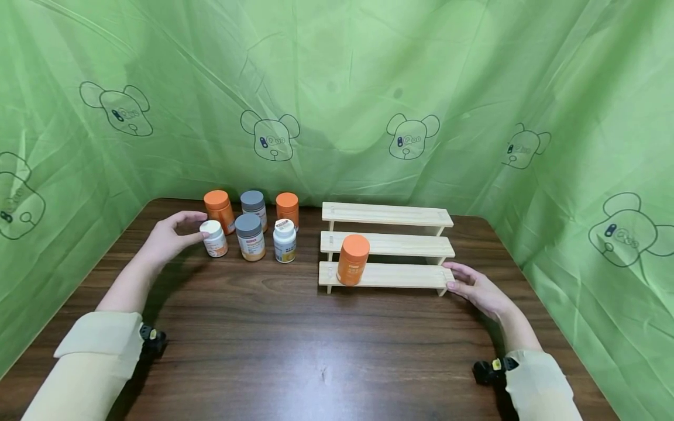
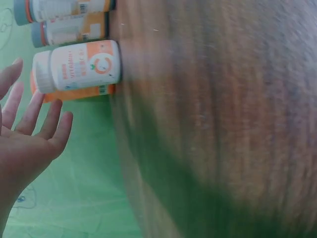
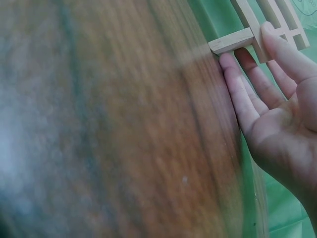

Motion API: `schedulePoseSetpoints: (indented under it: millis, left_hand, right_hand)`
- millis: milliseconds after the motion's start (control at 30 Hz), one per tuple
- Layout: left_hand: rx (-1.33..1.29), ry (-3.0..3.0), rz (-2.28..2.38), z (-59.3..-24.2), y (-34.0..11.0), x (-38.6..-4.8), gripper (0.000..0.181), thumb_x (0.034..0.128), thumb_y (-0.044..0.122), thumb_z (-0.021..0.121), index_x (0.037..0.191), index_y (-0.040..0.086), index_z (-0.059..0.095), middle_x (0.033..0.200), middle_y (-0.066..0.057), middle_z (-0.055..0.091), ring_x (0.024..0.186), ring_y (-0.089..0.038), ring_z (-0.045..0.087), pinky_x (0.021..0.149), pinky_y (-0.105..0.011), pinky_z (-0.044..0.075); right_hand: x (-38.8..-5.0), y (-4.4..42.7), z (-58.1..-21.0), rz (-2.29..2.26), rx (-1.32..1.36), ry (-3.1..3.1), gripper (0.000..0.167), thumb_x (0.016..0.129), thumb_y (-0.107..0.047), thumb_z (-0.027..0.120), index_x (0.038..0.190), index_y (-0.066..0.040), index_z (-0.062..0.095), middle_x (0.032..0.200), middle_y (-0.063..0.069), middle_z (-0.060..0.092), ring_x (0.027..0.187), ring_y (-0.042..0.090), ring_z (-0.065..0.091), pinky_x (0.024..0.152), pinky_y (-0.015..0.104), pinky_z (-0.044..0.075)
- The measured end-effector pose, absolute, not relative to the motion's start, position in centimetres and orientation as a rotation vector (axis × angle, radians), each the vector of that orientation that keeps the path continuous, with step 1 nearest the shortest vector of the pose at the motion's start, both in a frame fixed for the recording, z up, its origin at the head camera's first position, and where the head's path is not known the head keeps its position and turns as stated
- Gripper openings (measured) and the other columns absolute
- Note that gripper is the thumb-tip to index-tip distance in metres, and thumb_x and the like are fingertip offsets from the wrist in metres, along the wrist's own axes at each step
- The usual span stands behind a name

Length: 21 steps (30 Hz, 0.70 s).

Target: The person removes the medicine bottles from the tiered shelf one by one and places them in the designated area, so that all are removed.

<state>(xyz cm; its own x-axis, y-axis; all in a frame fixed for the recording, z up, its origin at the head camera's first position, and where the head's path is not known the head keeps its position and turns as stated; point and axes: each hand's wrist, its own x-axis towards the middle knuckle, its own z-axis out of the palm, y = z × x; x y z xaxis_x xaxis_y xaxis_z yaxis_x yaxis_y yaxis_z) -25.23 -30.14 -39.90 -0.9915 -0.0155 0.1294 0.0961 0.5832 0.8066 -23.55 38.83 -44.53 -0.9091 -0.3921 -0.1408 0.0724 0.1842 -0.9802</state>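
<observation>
My left hand is at the white bottle, which has a white cap and an orange-and-white vitamin C label. Its thumb and fingers are spread beside the cap, not closed round it; in the left wrist view the fingers reach toward the capped end. My right hand holds the right end of the three-tier wooden display rack, thumb on the lowest shelf's edge, other fingers behind and beneath. An orange bottle stands upright on that lowest shelf, left of its middle.
Behind the white bottle stands an orange bottle. Right of it are two grey-capped bottles, another orange bottle and a white bottle with a yellow-blue label. A green curtain encloses the brown wooden table.
</observation>
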Motion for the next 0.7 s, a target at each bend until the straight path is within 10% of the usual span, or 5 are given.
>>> schedulePoseSetpoints:
  millis: [267,533,700]
  left_hand:
    - [-0.128,-2.677,-1.308,-37.4,-28.7,-24.5,0.050,0.0873,0.033,0.068,0.130,0.013,0.052,0.128,-0.014,0.056,0.116,-0.024,0.051,0.093,-0.032,0.037]
    - [-0.241,-2.605,-1.366,-35.7,-26.2,-23.5,0.047,0.0879,0.029,0.068,0.129,0.010,0.054,0.124,-0.013,0.057,0.101,0.004,0.053,0.082,-0.012,0.043]
    - [-0.232,-2.566,-1.438,-34.7,-24.4,-23.1,0.046,0.0868,0.029,0.069,0.127,0.012,0.054,0.121,-0.002,0.059,0.099,-0.001,0.058,0.079,-0.011,0.045]
  right_hand:
    - [-23.6,38.8,-44.4,-1.767,-0.303,2.105,0.058,0.094,-0.004,0.054,0.144,0.004,0.026,0.120,-0.004,0.055,0.106,0.003,0.056,0.089,0.019,0.048]
    - [-23.5,38.8,-44.4,-1.776,-0.311,2.104,0.056,0.095,-0.003,0.053,0.143,0.005,0.026,0.118,-0.005,0.057,0.105,0.002,0.057,0.089,0.018,0.049]
    - [-23.4,38.8,-44.4,-1.777,-0.317,2.105,0.056,0.095,-0.004,0.054,0.143,0.004,0.027,0.118,-0.005,0.057,0.105,0.003,0.057,0.088,0.019,0.049]
